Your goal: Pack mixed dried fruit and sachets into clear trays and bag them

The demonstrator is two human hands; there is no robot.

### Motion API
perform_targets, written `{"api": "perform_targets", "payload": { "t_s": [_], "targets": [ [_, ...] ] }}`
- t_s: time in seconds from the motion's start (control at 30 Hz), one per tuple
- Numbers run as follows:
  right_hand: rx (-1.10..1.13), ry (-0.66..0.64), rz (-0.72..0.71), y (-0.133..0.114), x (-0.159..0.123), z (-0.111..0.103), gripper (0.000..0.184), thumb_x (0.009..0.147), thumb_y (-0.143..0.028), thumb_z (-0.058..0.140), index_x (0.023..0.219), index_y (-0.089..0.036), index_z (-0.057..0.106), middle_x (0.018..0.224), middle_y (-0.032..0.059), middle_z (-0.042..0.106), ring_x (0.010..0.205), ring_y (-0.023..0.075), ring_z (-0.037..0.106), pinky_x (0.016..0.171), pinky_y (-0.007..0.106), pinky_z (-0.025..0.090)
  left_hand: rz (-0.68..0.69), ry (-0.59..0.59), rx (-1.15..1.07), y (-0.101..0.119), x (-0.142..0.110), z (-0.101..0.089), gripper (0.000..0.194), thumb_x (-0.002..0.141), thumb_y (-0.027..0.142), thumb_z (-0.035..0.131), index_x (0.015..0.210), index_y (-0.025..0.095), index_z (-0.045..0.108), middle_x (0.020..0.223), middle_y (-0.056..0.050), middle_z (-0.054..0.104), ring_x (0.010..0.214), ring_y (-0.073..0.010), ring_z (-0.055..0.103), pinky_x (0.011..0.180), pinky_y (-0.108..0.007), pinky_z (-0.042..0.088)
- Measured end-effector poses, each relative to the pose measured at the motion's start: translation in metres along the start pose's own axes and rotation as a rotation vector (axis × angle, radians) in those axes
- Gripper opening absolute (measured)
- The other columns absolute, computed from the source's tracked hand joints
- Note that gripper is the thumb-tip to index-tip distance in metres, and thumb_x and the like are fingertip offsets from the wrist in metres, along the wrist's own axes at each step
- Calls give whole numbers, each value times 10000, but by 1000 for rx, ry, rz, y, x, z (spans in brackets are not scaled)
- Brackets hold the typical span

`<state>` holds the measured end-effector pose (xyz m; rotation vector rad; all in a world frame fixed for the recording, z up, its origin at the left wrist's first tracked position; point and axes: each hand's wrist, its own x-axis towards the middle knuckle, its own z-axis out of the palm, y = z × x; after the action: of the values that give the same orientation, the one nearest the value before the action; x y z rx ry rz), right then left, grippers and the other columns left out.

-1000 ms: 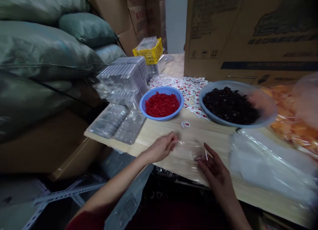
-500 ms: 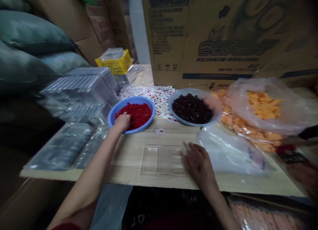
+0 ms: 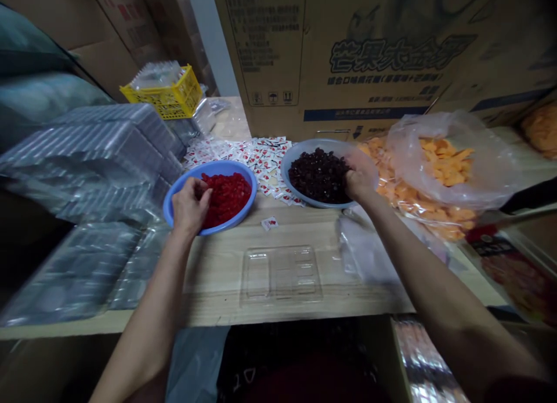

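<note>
My left hand (image 3: 190,206) is over the left side of a blue bowl (image 3: 213,228) of glossy red pieces (image 3: 228,194). Its fingers are curled towards the thumb, and whatever lies between them is hidden. At the right side of a pale bowl (image 3: 300,197), my right hand (image 3: 359,184) is closed, with its fingertips down at the dark, raisin-like pieces (image 3: 317,174); its grip is hidden too. A clear plastic tray (image 3: 281,274) with moulded compartments lies on the wooden table (image 3: 209,301) between my forearms. One small printed packet (image 3: 270,223) sits behind it.
Stacked clear trays (image 3: 113,142) stand at the left, with a yellow basket (image 3: 178,95) behind. Many small packets (image 3: 261,159) lie behind the bowls. Bags of orange pieces (image 3: 448,159) and clear plastic bags (image 3: 361,246) are at the right. A large carton (image 3: 278,55) blocks the back.
My right hand has moved from beside the clear tray up to the bowl of dark pieces. My left hand has drawn back slightly from the red pieces. The camera view has shifted.
</note>
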<state>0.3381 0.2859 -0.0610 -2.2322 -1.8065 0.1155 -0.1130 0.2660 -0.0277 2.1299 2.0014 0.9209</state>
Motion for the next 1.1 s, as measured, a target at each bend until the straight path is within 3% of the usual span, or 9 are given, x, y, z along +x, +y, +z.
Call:
{"api": "perform_targets", "payload": {
  "t_s": [0.1, 0.2, 0.3, 0.4, 0.53, 0.7, 0.77, 0.9, 1.1],
  "targets": [
    [22, -9, 40, 3, 0, 4, 138, 772, -49, 569, 815, -108, 686, 862, 194, 713, 869, 292, 660, 821, 404, 501, 76, 26, -264, 44, -45, 3, 276, 951, 403, 548, 1114, 188, 605, 1017, -43, 693, 902, -175, 652, 839, -284, 523],
    [60, 45, 53, 4, -4, -3, 159, 805, -47, 536, 868, -127, 659, 897, 159, 706, 874, 269, 651, 840, 389, 497, 293, -272, -577, 94, -103, 27, 190, 970, 328, 541, 1015, 223, 693, 1021, -61, 716, 952, -193, 667, 866, -320, 537],
    [220, 175, 58, -2, -22, -18, 166, 836, -81, 540, 966, -142, 623, 913, 112, 696, 824, 221, 641, 786, 341, 509, 427, -456, -552, 127, -148, 60, 185, 978, 245, 515, 1011, 232, 697, 997, -83, 716, 955, -211, 665, 870, -365, 543],
    [573, 344, -45, -18, -69, -30, 83, 838, -179, 647, 915, -162, 622, 839, 64, 679, 743, 192, 620, 716, 310, 496, 499, -460, -376, 138, -165, 79, 152, 963, 225, 542, 915, 220, 687, 897, -81, 710, 906, -233, 644, 864, -414, 526],
    [763, 220, -305, -48, -155, -21, 64, 897, -269, 654, 889, -209, 675, 888, 37, 715, 844, 206, 648, 804, 336, 469, 538, -327, -386, 123, -143, 59, 194, 981, 268, 519, 917, 203, 690, 987, -91, 704, 981, -223, 621, 902, -383, 509],
    [597, 43, -484, -78, -204, 22, 58, 920, -176, 635, 888, -207, 673, 887, 43, 707, 898, 222, 624, 862, 383, 398, 97, -145, 72, 55, -53, 4, 277, 997, 291, 461, 1211, 198, 609, 1229, -100, 646, 1148, -206, 571, 1020, -344, 427],
    [483, 9, -538, -84, -207, 35, 113, 923, -133, 621, 856, -200, 683, 874, 50, 694, 924, 231, 597, 869, 396, 373, 15, -212, 171, 22, -19, -4, 219, 893, 238, 613, 1083, 136, 654, 1095, -134, 674, 1033, -249, 606, 951, -374, 449],
    [395, 30, -535, -86, -207, 31, 152, 944, -155, 612, 865, -211, 730, 944, 69, 666, 960, 236, 555, 823, 381, 371, -63, -425, 275, -21, 16, 9, 231, 617, 149, 822, 664, 160, 597, 598, -1, 562, 704, -221, 605, 723, -305, 459],
    [356, 316, -351, -40, -137, -21, 237, 992, -245, 500, 996, -189, 730, 1042, 110, 678, 1000, 258, 582, 871, 394, 428, -71, -473, 294, -28, 16, 22, 200, 688, 188, 764, 641, 168, 572, 569, -7, 530, 713, -252, 631, 762, -366, 468]
  ]
}}
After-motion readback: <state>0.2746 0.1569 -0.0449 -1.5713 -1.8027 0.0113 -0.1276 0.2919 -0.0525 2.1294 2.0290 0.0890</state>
